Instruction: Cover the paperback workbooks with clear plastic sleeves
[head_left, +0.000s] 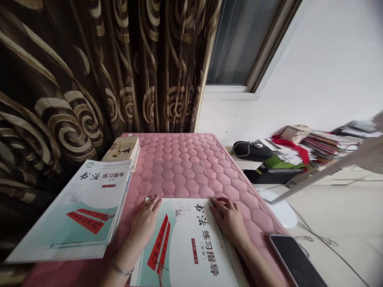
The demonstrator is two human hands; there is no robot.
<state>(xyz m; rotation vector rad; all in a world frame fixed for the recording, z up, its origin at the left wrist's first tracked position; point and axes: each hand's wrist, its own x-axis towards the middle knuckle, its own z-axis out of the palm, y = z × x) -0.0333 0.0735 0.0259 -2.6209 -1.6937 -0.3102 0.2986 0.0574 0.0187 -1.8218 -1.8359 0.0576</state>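
A white and teal workbook with red banners (187, 247) lies on the pink quilted surface (185, 163) right in front of me. My left hand (145, 221) rests flat on its far left corner, fingers stretched out. My right hand (229, 217) lies on its far right corner with the fingers curled over the book's edge. A thin bracelet sits on my left wrist.
A stack of similar workbooks (80, 211) lies at the left, a smaller book (122, 148) behind it. A dark patterned curtain (89, 63) hangs at the back left. A black phone (296, 261) lies near the right edge. Cluttered books and cables (299, 153) sit at the right.
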